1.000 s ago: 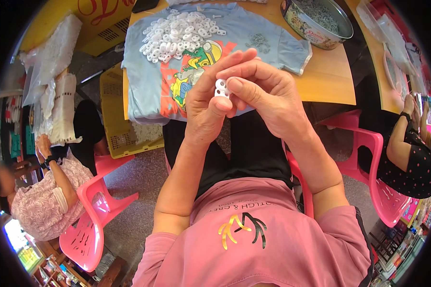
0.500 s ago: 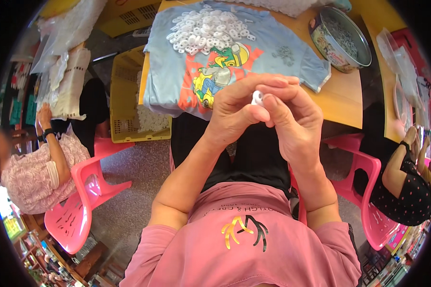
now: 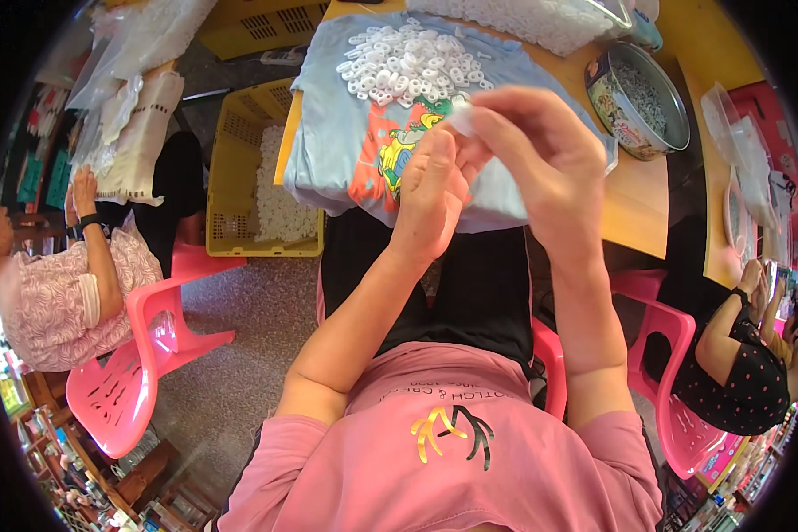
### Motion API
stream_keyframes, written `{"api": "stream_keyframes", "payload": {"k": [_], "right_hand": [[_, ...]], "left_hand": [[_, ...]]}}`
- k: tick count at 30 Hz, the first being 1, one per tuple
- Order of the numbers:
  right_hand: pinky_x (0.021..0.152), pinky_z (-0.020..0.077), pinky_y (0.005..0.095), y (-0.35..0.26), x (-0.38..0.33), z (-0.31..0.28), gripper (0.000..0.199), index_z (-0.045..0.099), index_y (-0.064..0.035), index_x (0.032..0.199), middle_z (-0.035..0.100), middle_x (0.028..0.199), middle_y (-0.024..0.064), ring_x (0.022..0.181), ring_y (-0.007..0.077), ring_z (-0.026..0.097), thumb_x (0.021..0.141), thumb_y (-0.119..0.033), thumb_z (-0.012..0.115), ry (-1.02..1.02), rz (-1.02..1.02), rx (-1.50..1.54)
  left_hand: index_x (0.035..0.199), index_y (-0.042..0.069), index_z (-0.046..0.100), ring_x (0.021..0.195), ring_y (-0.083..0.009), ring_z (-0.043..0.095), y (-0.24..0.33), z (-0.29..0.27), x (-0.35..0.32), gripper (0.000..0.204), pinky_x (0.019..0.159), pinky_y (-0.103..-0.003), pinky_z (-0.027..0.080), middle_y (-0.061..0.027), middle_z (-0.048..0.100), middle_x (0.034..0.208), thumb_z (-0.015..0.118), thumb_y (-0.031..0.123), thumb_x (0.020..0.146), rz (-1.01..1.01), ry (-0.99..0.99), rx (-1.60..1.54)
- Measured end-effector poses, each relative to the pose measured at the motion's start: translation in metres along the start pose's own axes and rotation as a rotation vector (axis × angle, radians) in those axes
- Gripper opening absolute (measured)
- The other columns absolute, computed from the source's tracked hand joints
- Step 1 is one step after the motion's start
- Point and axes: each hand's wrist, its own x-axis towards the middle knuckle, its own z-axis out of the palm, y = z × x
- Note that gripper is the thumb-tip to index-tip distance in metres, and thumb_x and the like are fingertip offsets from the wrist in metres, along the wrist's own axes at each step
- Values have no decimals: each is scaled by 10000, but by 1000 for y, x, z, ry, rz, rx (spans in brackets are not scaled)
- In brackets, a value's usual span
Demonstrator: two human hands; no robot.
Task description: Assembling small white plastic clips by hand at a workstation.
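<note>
My right hand (image 3: 550,168) is raised over the table's near edge, thumb and forefinger pinched on a small white plastic piece (image 3: 461,119) smeared by motion. My left hand (image 3: 427,199) stands upright close beside it, thumb apart from the half-bent fingers; nothing shows in its grip. Beyond both hands, a heap of small white oval plastic pieces with holes (image 3: 403,62) lies on a light blue T-shirt (image 3: 328,151) with a cartoon print. My right hand covers the part of the shirt where small grey metal parts lay.
At the table's (image 3: 634,208) right stands a round tin (image 3: 634,106) of small grey metal parts. A yellow crate (image 3: 222,208) with white pieces sits to the left. Two people, left (image 3: 89,293) and right (image 3: 727,372), work beside pink chairs (image 3: 115,390).
My hands have come apart from round the white piece; the right has turned and keeps it in a pinch. The whole view has shifted slightly.
</note>
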Motion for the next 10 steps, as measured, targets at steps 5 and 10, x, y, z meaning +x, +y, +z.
{"api": "stream_keyframes", "payload": {"k": [5, 10], "right_hand": [[729, 545, 253, -7, 28, 66, 179, 688, 21, 1057, 701, 1027, 106, 854, 135, 672, 882, -15, 677, -349, -51, 2], [798, 561, 227, 26, 52, 64, 215, 700, -68, 1136, 647, 1207, 135, 1017, 164, 665, 934, -59, 625, -430, -437, -190]], "left_hand": [[1383, 64, 411, 1197, -168, 534, -6, -9, 1, 489, 1025, -347, 440, -99, 549, 1289, 589, 273, 979, -66, 14, 96], [1311, 13, 512, 1190, -258, 556, -2, -10, 5, 436, 1112, -414, 375, -144, 606, 1232, 616, 254, 963, -129, 12, 126]]}}
